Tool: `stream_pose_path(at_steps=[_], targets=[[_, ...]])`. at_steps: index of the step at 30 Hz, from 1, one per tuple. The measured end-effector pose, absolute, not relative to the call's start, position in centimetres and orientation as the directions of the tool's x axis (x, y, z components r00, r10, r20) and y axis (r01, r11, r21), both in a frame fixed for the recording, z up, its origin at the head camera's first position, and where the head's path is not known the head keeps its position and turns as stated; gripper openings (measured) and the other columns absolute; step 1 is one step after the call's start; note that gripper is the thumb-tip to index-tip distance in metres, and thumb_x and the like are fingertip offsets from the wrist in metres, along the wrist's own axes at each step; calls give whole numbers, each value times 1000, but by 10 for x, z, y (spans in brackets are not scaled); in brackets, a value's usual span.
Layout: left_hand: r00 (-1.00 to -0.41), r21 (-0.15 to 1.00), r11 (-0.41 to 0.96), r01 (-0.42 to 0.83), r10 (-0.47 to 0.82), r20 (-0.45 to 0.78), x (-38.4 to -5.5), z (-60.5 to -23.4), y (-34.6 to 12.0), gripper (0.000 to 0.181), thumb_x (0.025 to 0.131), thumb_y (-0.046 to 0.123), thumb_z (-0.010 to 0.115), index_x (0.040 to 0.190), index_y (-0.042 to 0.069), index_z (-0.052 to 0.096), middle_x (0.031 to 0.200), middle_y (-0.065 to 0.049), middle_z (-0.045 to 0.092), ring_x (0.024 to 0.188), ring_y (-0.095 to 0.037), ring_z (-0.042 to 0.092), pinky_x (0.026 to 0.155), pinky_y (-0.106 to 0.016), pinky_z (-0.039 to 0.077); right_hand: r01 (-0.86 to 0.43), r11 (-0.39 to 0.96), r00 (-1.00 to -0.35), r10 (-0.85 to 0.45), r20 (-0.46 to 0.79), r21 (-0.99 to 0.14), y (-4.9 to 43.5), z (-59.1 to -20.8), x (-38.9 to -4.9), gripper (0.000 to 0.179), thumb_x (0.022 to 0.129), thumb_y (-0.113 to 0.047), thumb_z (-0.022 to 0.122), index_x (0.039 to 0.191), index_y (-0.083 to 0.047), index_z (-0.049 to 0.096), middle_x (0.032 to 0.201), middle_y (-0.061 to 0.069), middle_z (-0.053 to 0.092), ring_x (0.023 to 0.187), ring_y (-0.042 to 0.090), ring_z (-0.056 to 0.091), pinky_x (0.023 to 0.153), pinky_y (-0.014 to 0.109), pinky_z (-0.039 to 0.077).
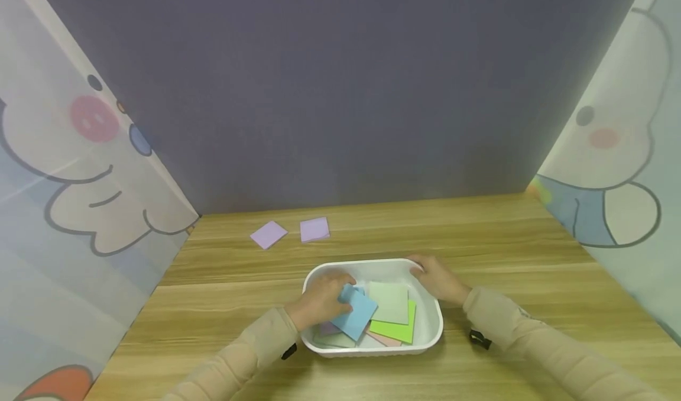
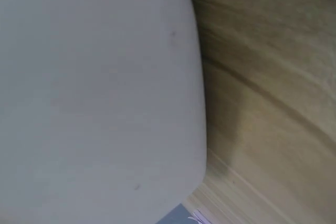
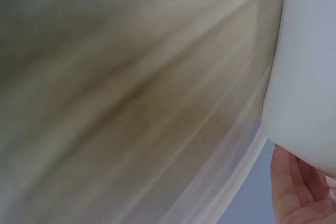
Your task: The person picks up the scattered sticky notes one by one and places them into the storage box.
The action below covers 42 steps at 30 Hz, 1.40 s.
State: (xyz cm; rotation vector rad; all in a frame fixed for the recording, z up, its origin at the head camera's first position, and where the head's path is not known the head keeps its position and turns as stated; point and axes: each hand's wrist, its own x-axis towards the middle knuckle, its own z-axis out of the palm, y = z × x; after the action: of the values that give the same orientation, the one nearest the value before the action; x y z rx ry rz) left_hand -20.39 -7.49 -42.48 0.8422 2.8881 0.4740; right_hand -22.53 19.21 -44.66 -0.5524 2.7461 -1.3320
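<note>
A white plastic basin [image 1: 435,330] stands on the wooden table and holds several square sticky notes. My left hand [image 1: 321,299] reaches over its left side and pinches a blue sticky note [image 1: 357,312] between thumb and fingers. Beside that note lie a pale green one [image 1: 389,302] and a bright green one [image 1: 396,329]; pink and purple ones show partly beneath. At the far right corner my right hand [image 1: 440,280] grips the basin's rim, and its fingers [image 3: 292,182] show at the rim in the right wrist view. Only the basin's outer wall [image 2: 100,93] fills the left wrist view.
Two purple sticky notes [image 1: 268,235] [image 1: 315,229] lie apart on the table [image 1: 223,300], behind the basin to the left. A dark grey panel [image 1: 340,93] rises at the table's back edge. Cartoon-printed curtains [image 1: 48,170] hang on both sides.
</note>
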Motion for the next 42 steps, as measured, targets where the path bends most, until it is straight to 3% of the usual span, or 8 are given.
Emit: stream_pose_path(at_steps=[13, 24, 33, 39, 42], targets=[[-822, 319, 781, 536, 569, -10, -203, -427, -77, 38, 78, 22, 70, 112, 7, 61, 117, -11, 60, 110, -27, 55, 96, -39, 45, -300, 580, -939, -321, 125, -757, 192, -444, -224, 29, 90, 1, 48, 116, 12, 54, 108, 27, 61, 81, 23, 64, 66, 24, 55], [-812, 306, 774, 555, 584, -4, -202, -425, -78, 37, 78, 22, 70, 111, 7, 61, 117, -11, 60, 109, -25, 55, 95, -37, 46, -293, 605, -945, -299, 130, -740, 191, -445, -225, 27, 90, 0, 49, 114, 9, 57, 105, 24, 63, 78, 18, 63, 64, 21, 54], [-816, 300, 786, 541, 577, -39, -197, -419, -83, 41, 78, 25, 70, 115, 9, 60, 122, -10, 58, 115, -26, 52, 99, -39, 43, -294, 603, -945, -302, 129, -742, 193, -447, -224, 28, 89, 1, 49, 115, 10, 56, 108, 26, 61, 82, 21, 64, 68, 25, 55], [-809, 286, 771, 569, 587, 29, -188, -407, -89, 39, 80, 25, 69, 115, 9, 60, 121, -9, 59, 113, -26, 54, 96, -39, 46, -299, 600, -942, -308, 130, -742, 193, -447, -223, 28, 89, 1, 49, 115, 10, 56, 108, 26, 62, 83, 21, 64, 68, 26, 55], [-812, 348, 749, 564, 579, 69, -182, -396, -94, 37, 82, 22, 67, 115, 8, 59, 121, -8, 59, 114, -25, 54, 95, -40, 47, -293, 588, -941, -315, 121, -754, 193, -446, -223, 28, 90, 0, 48, 116, 10, 55, 108, 25, 61, 80, 19, 64, 66, 24, 55]])
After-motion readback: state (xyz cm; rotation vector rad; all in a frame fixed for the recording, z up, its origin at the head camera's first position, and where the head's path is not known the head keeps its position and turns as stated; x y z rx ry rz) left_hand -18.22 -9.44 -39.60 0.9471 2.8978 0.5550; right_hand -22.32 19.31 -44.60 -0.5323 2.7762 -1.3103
